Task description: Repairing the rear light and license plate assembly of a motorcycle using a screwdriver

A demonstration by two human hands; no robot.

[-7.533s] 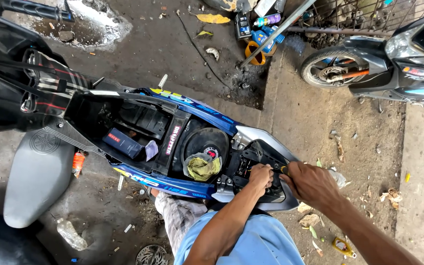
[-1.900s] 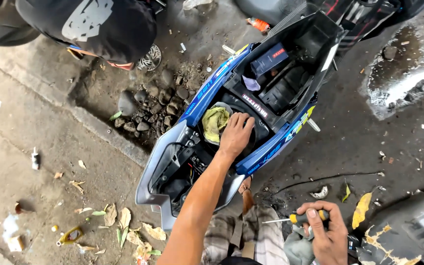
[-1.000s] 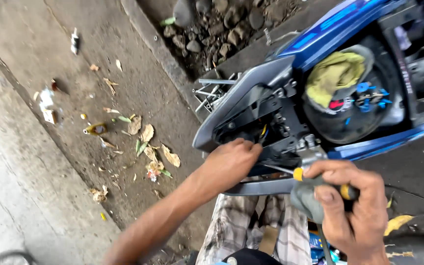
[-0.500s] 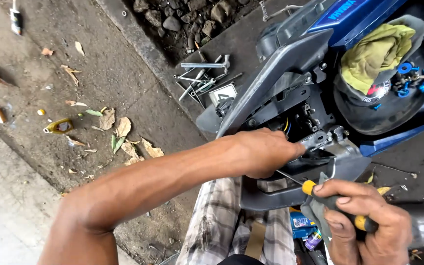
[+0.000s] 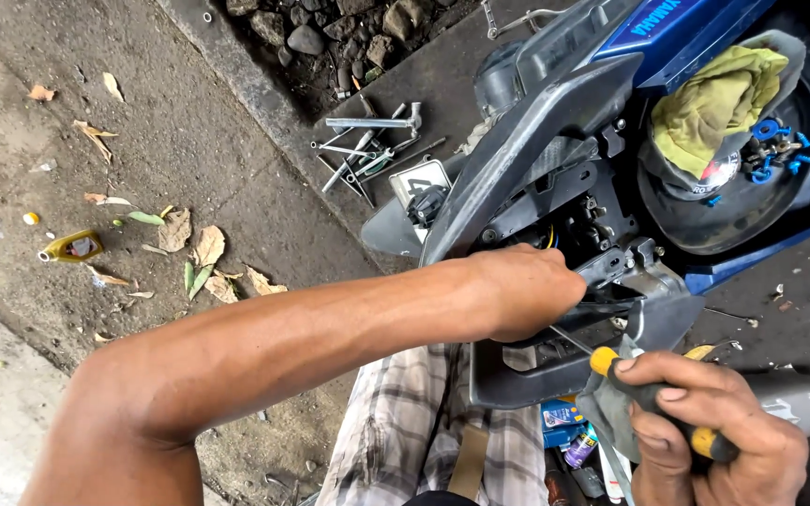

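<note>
Left hand [image 5: 532, 290] reaching into open rear of scooter [image 5: 555, 178], fingers curled and hidden among brackets and wiring; whether gripping anything, cannot tell. Right hand [image 5: 705, 440] below scooter tail, closed around screwdriver [image 5: 653, 398] with yellow-black handle, grey rag bunched in same fist; shaft angled up toward left hand. Seat compartment open, body panels off, frame and wiring bared. Yellow cloth [image 5: 714, 98] and blue parts [image 5: 775, 150] lying in round well right of left hand. Loose tools [image 5: 367, 150] on ground left of scooter tail. Judgement: strip-down done, fastener work at tail in progress, reassembly all left.
</note>
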